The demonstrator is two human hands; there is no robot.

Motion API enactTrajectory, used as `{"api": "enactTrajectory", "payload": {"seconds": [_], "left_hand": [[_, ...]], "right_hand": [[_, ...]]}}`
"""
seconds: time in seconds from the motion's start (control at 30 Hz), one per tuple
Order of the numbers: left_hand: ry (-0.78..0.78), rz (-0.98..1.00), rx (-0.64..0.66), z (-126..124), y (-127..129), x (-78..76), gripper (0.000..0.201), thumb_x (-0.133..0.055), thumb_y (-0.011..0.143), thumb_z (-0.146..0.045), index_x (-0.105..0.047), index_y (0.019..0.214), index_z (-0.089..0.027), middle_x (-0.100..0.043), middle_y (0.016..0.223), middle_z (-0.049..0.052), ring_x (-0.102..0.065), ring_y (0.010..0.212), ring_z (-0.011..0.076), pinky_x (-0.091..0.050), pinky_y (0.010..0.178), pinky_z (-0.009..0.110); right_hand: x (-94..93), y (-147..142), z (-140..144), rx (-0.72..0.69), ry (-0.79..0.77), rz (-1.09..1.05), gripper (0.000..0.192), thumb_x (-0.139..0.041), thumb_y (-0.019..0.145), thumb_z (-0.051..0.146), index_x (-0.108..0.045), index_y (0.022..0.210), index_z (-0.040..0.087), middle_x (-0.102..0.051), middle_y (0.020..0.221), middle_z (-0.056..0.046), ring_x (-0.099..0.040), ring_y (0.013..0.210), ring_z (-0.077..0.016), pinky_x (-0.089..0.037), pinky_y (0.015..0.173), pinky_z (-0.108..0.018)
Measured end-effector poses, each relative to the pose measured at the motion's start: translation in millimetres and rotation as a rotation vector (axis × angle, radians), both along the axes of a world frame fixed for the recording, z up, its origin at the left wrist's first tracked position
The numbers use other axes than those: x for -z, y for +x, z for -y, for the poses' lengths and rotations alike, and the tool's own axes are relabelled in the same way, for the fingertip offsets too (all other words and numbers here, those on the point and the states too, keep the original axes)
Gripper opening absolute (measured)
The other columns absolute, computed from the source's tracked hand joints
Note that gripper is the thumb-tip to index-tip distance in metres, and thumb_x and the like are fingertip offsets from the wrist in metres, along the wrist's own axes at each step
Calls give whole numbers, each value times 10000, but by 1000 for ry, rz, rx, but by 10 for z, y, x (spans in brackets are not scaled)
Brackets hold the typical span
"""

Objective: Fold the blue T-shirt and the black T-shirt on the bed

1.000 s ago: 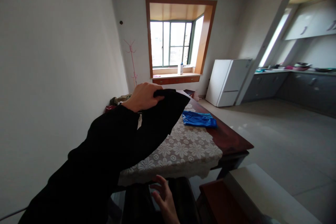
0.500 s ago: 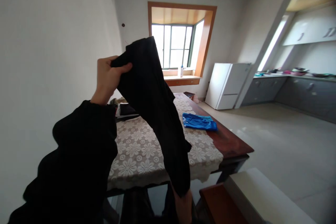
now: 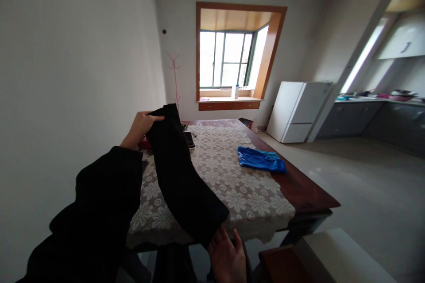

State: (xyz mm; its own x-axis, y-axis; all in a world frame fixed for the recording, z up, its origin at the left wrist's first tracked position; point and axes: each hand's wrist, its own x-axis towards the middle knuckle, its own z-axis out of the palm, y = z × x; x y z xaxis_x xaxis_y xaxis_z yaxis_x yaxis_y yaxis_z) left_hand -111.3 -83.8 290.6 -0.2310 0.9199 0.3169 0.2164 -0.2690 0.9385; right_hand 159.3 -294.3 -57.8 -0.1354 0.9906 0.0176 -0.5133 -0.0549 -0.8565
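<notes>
A long folded black garment (image 3: 186, 177) slants over the near left part of the table; its exact kind I cannot tell. Its upper end is pinched in my left hand (image 3: 142, 126), the thumb lying across the front of the cloth. Down at the lower end, near the table's front edge, my right hand (image 3: 228, 254) touches the garment with its fingertips. The right thumb stands apart from the fingers and does not press on the cloth. Some fingertips are partly hidden at the garment's edge.
A patterned lace cloth (image 3: 232, 180) covers much of the dark wooden table (image 3: 308, 192). On the right side lies a folded blue packet (image 3: 260, 159). Small dark items (image 3: 190, 139) sit behind the garment. A white box (image 3: 345, 252) stands at front right, the wall at left.
My left hand has lowered the garment's upper end toward the table. The lower end has swung out and up, and my right hand has loosened from around it, thumb apart.
</notes>
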Motion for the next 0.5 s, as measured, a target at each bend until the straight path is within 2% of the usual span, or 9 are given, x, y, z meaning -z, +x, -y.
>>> {"api": "enactTrajectory", "payload": {"seconds": [0.07,0.13,0.2,0.33,0.5], "left_hand": [[-27,-9,17,26,6,-9,300,-844,518,-317,-752,746,-145,-755,722,63,-710,669,229,-561,593,303],[-67,5,46,68,37,-41,256,-847,526,-296,-747,714,-155,-754,717,60,-717,666,226,-578,593,296],[-111,36,91,123,90,-88,271,-859,529,-273,-750,745,-152,-767,755,70,-731,688,233,-604,617,306],[-123,133,243,300,266,-243,408,-852,622,-278,-741,983,-122,-790,963,114,-760,880,289,-647,783,398],[-9,383,384,694,657,-608,341,-732,828,-256,-695,1101,-54,-755,1139,102,-685,1147,313,-604,961,415]], "right_hand": [[-75,4,13,31,-203,-382,509,-544,852,734,-729,1042,299,-737,1148,-41,-661,1111,-273,-479,1002,-467],[-154,-1,3,39,-307,-579,359,-748,798,577,-724,966,261,-741,1074,-33,-673,1047,-238,-479,990,-404],[-216,-22,-16,46,-334,-614,329,-842,749,449,-719,974,243,-732,1081,-34,-673,1041,-237,-483,976,-392],[-283,-84,-40,58,-339,-601,426,-887,710,386,-699,1066,246,-708,1172,-35,-664,1075,-246,-473,1011,-419],[-358,-178,-66,49,-259,-555,491,-905,688,390,-667,1107,297,-710,1165,-7,-635,1150,-248,-433,1073,-457]]}}
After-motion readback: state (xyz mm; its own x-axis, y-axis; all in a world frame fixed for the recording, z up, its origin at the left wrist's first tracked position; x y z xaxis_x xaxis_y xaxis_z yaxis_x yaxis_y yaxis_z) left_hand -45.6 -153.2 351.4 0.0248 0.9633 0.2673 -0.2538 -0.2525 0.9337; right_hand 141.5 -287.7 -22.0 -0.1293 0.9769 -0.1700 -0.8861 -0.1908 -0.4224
